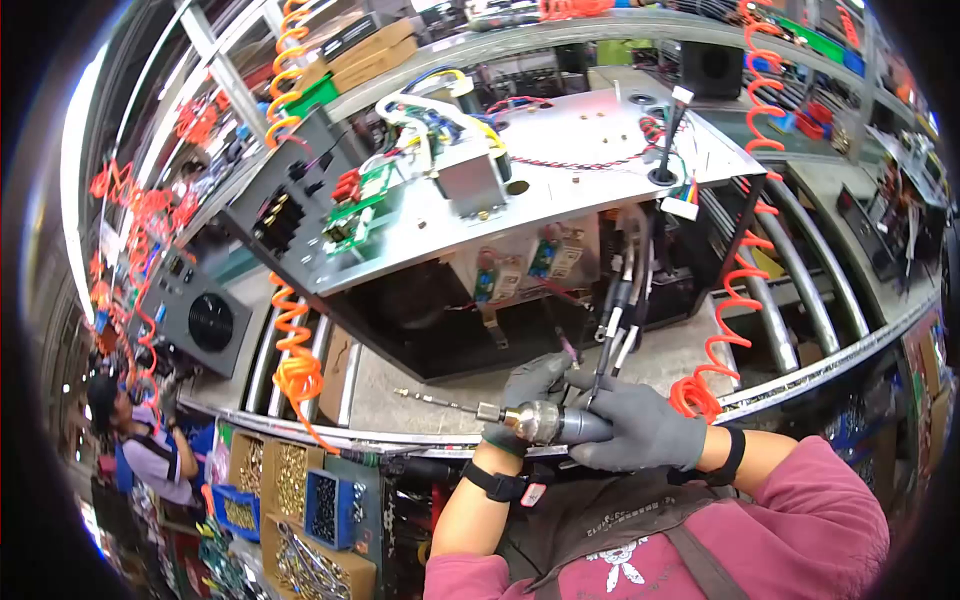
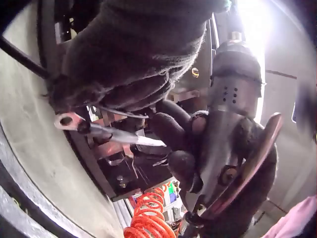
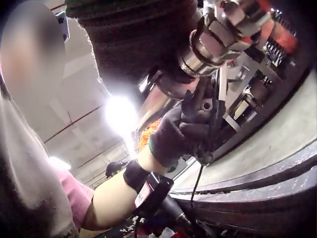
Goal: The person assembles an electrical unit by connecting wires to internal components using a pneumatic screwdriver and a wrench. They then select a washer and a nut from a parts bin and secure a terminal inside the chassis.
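Observation:
My right hand [image 1: 640, 428], in a grey glove, grips a pneumatic screwdriver [image 1: 545, 423] whose long bit [image 1: 435, 400] points left. In the left wrist view the screwdriver's body [image 2: 233, 84] and its lever [image 2: 247, 171] show in that hand's curled fingers. My left hand [image 1: 538, 380], also gloved, is just behind the tool at the front of an open metal cabinet [image 1: 440, 375]. Its fingers curl round a black cable [image 2: 22, 57]. Close by them are a ring terminal [image 2: 67, 120] and a white-tipped cable [image 2: 148, 141]. More dark cables [image 1: 618, 300] hang from the cabinet.
On the cabinet's top panel [image 1: 570, 130] sit a transformer [image 1: 472, 185] and a green circuit board [image 1: 365, 195]. Orange coiled hoses [image 1: 297, 370] hang on both sides. Bins of screws [image 1: 290, 480] stand front left. A speaker-like box [image 1: 195, 315] and another person [image 1: 155, 450] are left.

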A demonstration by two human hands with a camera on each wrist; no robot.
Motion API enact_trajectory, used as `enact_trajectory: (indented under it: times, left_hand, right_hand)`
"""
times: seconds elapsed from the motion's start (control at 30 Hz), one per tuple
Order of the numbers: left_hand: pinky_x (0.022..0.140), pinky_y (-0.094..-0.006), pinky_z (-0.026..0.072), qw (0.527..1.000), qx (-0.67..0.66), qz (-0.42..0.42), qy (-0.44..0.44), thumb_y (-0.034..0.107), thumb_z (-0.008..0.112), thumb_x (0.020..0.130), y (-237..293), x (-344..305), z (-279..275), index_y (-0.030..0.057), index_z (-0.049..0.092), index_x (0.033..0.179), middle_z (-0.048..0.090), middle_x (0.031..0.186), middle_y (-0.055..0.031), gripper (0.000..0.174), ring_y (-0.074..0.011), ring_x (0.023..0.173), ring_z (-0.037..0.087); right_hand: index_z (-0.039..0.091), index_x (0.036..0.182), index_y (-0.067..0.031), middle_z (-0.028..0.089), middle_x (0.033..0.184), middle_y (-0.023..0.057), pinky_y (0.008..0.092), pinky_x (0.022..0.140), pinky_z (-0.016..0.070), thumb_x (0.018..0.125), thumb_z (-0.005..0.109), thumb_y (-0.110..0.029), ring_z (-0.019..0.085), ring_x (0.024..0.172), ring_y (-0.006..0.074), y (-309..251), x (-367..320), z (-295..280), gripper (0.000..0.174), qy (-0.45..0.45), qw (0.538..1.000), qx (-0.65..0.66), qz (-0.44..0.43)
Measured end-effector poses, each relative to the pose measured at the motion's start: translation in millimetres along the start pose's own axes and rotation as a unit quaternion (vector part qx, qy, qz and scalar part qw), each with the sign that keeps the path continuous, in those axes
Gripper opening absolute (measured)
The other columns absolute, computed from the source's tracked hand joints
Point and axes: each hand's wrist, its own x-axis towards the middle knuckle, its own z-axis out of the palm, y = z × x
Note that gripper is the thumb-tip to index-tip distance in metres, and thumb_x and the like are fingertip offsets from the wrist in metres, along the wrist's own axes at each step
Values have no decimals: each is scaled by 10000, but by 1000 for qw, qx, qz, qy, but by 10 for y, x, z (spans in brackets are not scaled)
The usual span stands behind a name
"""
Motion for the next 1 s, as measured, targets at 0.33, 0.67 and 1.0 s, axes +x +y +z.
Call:
enact_trajectory:
  times: [0.33, 0.67, 1.0]
  left_hand:
    - [345, -210, 176, 996, 43, -19, 79, 266, 564, 917, -48, -21, 177, 178, 471, 664, 338, 492, 76, 283, -37, 377, 284]
    - [388, -224, 163, 987, -85, -109, 81, 357, 532, 923, 5, -67, 374, 152, 562, 971, 278, 540, 81, 213, -49, 423, 222]
    - [372, -186, 194, 986, -36, -152, 64, 255, 508, 954, 252, -67, 382, 116, 506, 850, 308, 589, 72, 174, -29, 441, 260]
  right_hand:
    - [640, 956, -33, 652, 906, 118, 327, 689, 514, 614, 821, -245, 644, 776, 263, -158, -920, -619, 441, -24, 990, 79, 116]
    - [651, 882, -4, 648, 774, 144, 316, 666, 497, 695, 765, -412, 645, 715, 207, 11, -2088, -232, 463, -59, 891, 65, 446]
    - [639, 959, -9, 648, 812, 142, 341, 709, 483, 767, 659, -522, 630, 758, 225, 242, -1176, 190, 548, -41, 858, 164, 485]
